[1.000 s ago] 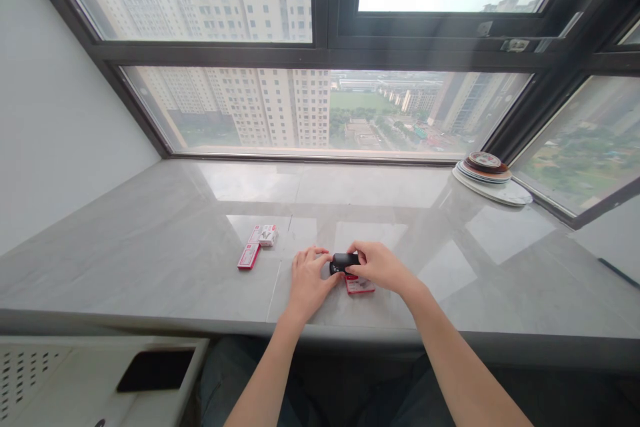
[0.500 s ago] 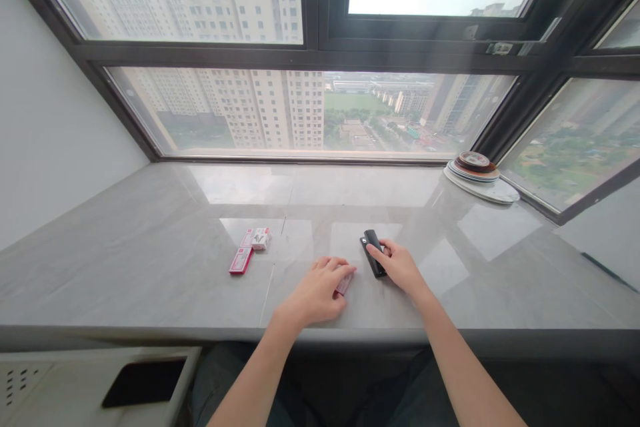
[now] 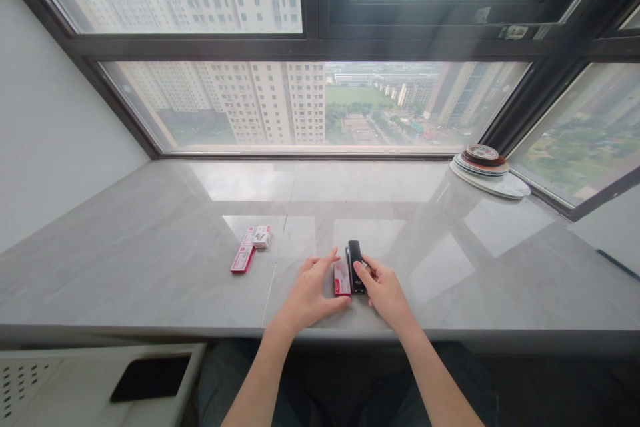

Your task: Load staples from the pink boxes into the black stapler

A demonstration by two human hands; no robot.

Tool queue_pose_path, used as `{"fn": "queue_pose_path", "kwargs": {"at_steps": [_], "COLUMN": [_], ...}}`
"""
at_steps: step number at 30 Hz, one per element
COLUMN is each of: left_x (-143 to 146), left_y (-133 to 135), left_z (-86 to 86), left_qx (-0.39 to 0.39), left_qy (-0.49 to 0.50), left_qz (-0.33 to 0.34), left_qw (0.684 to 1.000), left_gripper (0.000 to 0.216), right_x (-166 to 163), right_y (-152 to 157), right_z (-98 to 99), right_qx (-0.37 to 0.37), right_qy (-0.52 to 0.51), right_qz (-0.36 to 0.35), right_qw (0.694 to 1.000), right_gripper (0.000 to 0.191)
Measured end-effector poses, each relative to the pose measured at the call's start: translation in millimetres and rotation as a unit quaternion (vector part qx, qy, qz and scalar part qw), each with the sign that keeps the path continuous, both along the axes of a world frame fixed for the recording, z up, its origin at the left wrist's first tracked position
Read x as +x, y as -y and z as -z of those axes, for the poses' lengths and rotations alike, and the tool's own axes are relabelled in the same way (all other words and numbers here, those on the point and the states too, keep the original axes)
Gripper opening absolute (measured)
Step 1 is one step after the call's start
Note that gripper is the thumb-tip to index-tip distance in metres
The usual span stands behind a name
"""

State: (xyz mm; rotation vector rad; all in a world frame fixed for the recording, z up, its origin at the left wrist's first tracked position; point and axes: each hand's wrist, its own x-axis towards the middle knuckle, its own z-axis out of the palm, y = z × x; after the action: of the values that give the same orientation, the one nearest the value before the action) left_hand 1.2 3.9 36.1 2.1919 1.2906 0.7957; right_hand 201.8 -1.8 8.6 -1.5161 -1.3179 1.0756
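Observation:
My right hand [image 3: 387,290] grips a black stapler [image 3: 355,267] from its right side, the thumb lying on top. The stapler lies on the grey counter, its long side pointing away from me. Right beside it on the left lies a small red and white box [image 3: 342,279], possibly touching it. My left hand [image 3: 313,290] is spread around this box, with the index finger past its far end and the thumb by its near end. Whether the left fingers touch the box I cannot tell.
Farther left on the counter [image 3: 150,267] sit two flat pink-red boxes [image 3: 243,259] and a small white box [image 3: 261,236]. A stack of plates [image 3: 487,173] stands at the back right by the window. Below the counter's front edge, a dark phone-like slab [image 3: 150,378] rests on a pale surface.
My right hand has brought the stapler left and nearer, turning it straighter, up beside the red and white box. My left fingers have opened, and the box now shows more fully.

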Motion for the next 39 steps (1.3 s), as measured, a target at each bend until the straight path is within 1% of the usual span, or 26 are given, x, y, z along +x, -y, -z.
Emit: {"fn": "queue_pose_path", "kwargs": {"at_steps": [1,2,3,4,5,6,7,8,9,10,12,14,15,18,20,22,25,28,31,34,36,37,38,39], "left_x": [-4,-12,-24,-39,-57,-76,-96,-114,-130,-141,-150,-144,-138,-117,-102,-85,-51,-18,1,6,2,-2,-10,-21], "left_y": [-1,-2,-4,-6,-9,-12,-15,-16,-17,-16,-11,-2,3,13,14,10,-1,-10,-15,-16,-17,-19,-23,-29], "left_z": [-0.8,-1.4,-1.5,-0.9,0.5,2.8,5.7,9.2,12.8,16.2,20.8,21.1,19.6,10.4,3.1,-3.6,-11.6,-14.8,-11.3,-5.0,-3.1,-3.5,-4.6,-6.3], "left_qx": [0.012,0.03,0.051,0.072,0.089,0.094,0.087,0.071,0.048,0.027,-0.004,-0.012,-0.01,-0.014,-0.032,-0.039,-0.016,-0.003,-0.004,-0.003,0.0,0.003,0.008,0.02], "left_qy": [0.001,0.001,-0.002,-0.008,-0.019,-0.034,-0.049,-0.065,-0.083,-0.103,-0.148,-0.18,-0.185,-0.162,-0.132,-0.093,-0.036,-0.042,-0.064,-0.064,-0.052,-0.041,-0.025,-0.008], "left_qz": [-0.026,-0.074,-0.147,-0.241,-0.345,-0.454,-0.533,-0.567,-0.561,-0.532,-0.434,-0.34,-0.301,-0.191,-0.133,-0.101,-0.052,0.011,0.04,0.051,0.059,0.059,0.052,0.03], "left_qw": [1.0,0.997,0.988,0.968,0.934,0.886,0.84,0.818,0.822,0.84,0.889,0.923,0.936,0.968,0.982,0.99,0.998,0.999,0.997,0.997,0.997,0.997,0.998,0.999], "left_gripper": [0.077,0.065,0.054,0.047,0.045,0.053,0.064,0.072,0.076,0.074,0.062,0.049,0.046,0.053,0.056,0.053,0.054,0.053,0.051,0.057,0.066,0.068,0.066,0.059], "right_x": [0,0,0,0,0,0,0,0,0,0,0,1,1,2,2,2,1,0,-1,1,2,2,2,2], "right_y": [0,1,1,2,2,2,2,2,2,2,0,0,-1,-1,0,0,0,0,0,-1,-2,-2,-3,-2], "right_z": [0.2,0.4,0.4,0.2,0.0,-0.1,-0.1,0.3,1.1,2.2,5.0,7.8,8.8,10.1,9.9,9.5,8.4,6.4,3.8,2.5,2.7,3.1,3.6,4.1], "right_qx": [0.004,0.01,0.014,0.016,0.017,0.015,0.013,0.01,0.005,0.001,-0.005,-0.008,-0.009,-0.01,-0.007,-0.005,-0.004,-0.004,0.018,0.054,0.057,0.053,0.049,0.046], "right_qy": [0.008,0.016,0.023,0.029,0.032,0.032,0.029,0.023,0.016,0.009,-0.003,-0.011,-0.014,-0.013,-0.011,-0.007,-0.003,-0.007,0.0,0.024,0.032,0.033,0.034,0.034], "right_qz": [0.006,0.012,0.016,0.019,0.021,0.02,0.019,0.018,0.017,0.018,0.022,0.025,0.025,0.021,0.018,0.016,0.015,0.013,0.02,0.02,0.014,0.013,0.013,0.016], "right_qw": [1.0,1.0,0.999,0.999,0.999,0.999,0.999,1.0,1.0,1.0,1.0,1.0,1.0,1.0,1.0,1.0,1.0,1.0,1.0,0.998,0.998,0.998,0.998,0.998], "right_gripper": [0.071,0.071,0.071,0.071,0.072,0.071,0.071,0.071,0.07,0.07,0.069,0.069,0.069,0.068,0.067,0.068,0.069,0.071,0.071,0.068,0.066,0.066,0.066,0.066]}}
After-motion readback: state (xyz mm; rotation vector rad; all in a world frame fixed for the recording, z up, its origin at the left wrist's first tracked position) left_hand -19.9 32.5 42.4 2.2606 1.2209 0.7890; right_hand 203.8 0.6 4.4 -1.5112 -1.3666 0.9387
